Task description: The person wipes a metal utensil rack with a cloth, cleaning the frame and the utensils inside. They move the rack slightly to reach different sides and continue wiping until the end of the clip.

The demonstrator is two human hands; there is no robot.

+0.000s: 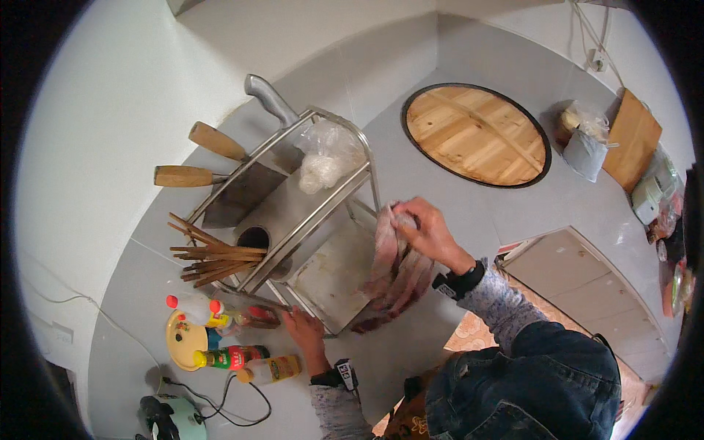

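Carrying everything here, the grey counter gives the two-tier metal rack a flat footing left of the round wooden lid, which lies flush in its dark ring, probably to cover an opening. At the rack's right side hangs a pinkish cloth; the right hand has its grip pinching the top edge between thumb and fingers, leaving the rest to drape freely. The left hand is at the rack's near edge, perhaps to steady it; whether its grip closes around the bar I cannot tell. A clear plastic bag sits within the upper frame, seasoning bottles cluster near left, knives stand handles-up, seemingly for easy drawing, and chopsticks are bunched together, likely for tidiness.
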